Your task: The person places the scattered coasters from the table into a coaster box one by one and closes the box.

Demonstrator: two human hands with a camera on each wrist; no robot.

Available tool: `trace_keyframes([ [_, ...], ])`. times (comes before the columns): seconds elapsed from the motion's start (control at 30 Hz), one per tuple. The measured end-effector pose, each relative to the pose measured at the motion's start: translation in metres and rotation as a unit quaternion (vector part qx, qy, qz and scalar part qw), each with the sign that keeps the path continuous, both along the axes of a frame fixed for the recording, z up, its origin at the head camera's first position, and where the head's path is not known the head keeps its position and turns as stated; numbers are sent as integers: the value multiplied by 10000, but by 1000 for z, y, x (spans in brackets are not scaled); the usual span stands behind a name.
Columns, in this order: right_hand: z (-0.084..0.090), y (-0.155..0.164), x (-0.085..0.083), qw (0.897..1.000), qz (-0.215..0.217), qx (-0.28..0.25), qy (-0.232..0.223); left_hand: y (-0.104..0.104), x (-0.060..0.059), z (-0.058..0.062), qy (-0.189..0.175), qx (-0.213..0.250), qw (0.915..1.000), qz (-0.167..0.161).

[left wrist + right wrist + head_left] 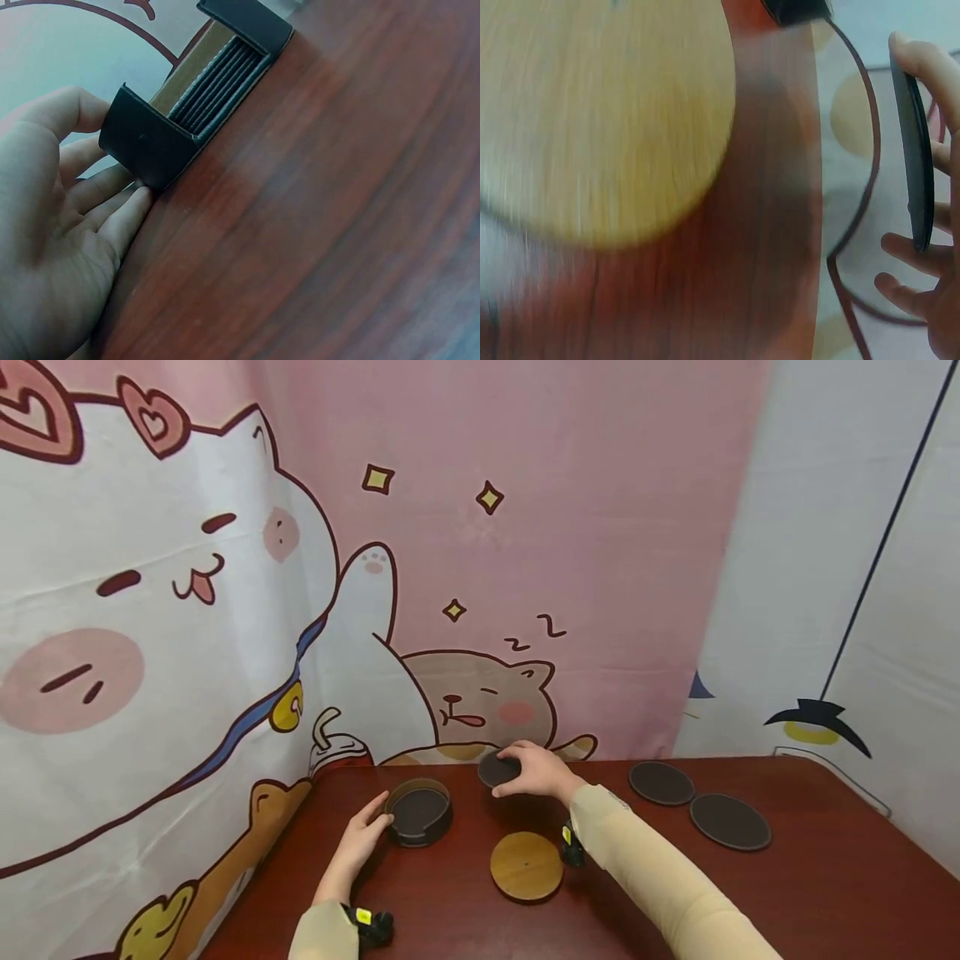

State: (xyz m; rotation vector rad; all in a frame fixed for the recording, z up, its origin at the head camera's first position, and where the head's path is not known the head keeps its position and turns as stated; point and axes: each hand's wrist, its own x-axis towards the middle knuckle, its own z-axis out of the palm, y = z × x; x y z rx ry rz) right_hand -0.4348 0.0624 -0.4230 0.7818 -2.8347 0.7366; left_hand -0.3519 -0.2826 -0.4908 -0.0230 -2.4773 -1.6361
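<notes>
Nearest the person, on the dark red table, lay a round wooden disc, flat and on its own between the two forearms. Just beyond it to the left, the left hand rested against the side of a round dark holder, its fingers straight and touching the holder's outer wall without wrapping around it. From the left wrist view, several dark coasters stood stacked inside the holder, seen through a gap in its wall. Further back, near the table's far edge, the right hand pinched a dark round coaster by its rim, lifted off the table just beside the holder. Off to the right, well apart from both hands, two more dark coasters lay flat on the table, just beside each other. Behind everything hung a pink cartoon cat backdrop.
</notes>
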Motion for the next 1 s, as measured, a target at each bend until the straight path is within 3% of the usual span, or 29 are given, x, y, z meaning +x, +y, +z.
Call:
trace_keyframes([
  [0.4,-2,-46,8,9983,578,55,89,0,-1,-1,-27,131,9999,1],
  [0.77,-3,-70,15,9950,866,291,-412,0,0,-1,21,120,9999,15],
  [1.0,-6,-85,17,9912,1220,391,-345,0,-1,0,-24,133,9999,82],
])
